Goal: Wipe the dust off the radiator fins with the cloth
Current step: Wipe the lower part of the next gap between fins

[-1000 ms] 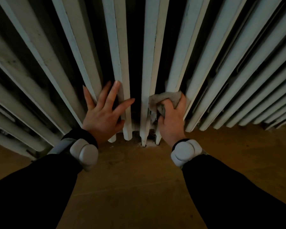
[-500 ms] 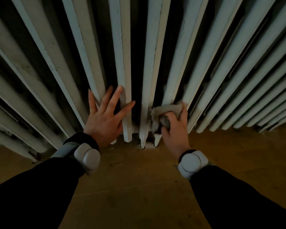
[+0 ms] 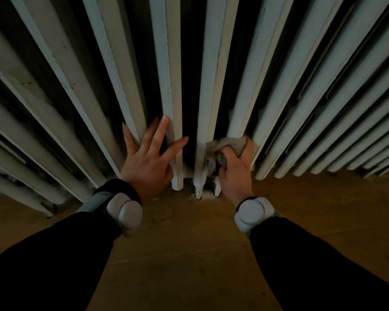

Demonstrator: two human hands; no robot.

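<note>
Light is dim, catching the front edges of the pale painted metal radiator fins (image 3: 169, 63) while the gaps between them sink to black, the black sleeves (image 3: 43, 265) lose all detail, and wide-angle distortion splays the fins outward toward both side edges.

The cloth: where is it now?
Head view, right of centre: the cloth is bunched in the right hand, pressed against the lower ends of the radiator fins above the floor, with the left hand flat on fins to its left.

Painted metal fins (image 3: 171, 70), soft cloth (image 3: 228, 145)
</note>
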